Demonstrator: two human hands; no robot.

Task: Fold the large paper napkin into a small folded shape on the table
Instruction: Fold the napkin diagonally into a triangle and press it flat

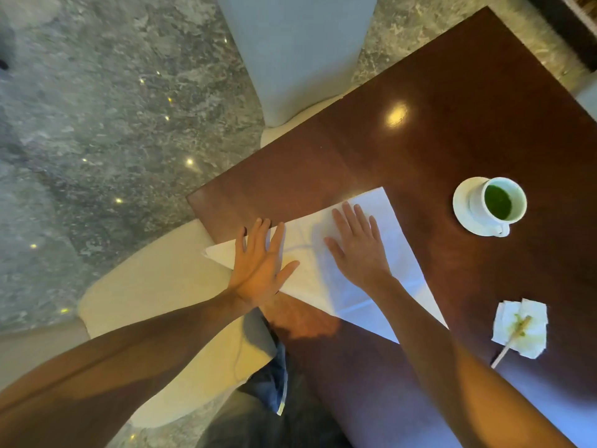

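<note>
A large white paper napkin (400,253) lies folded into a triangle on the dark wooden table (452,124), near its left corner. One point of the napkin sticks out past the table's left edge. My left hand (261,266) presses flat on the napkin's left part, fingers straight and spread. My right hand (355,244) lies flat on the napkin's middle, fingers straight. My right forearm covers part of the napkin's near edge.
A white cup of green liquid (499,202) stands on a saucer to the right of the napkin. A crumpled, stained small napkin with a stick (520,328) lies at the near right. Cream chairs (155,286) stand at the table's left, one further back.
</note>
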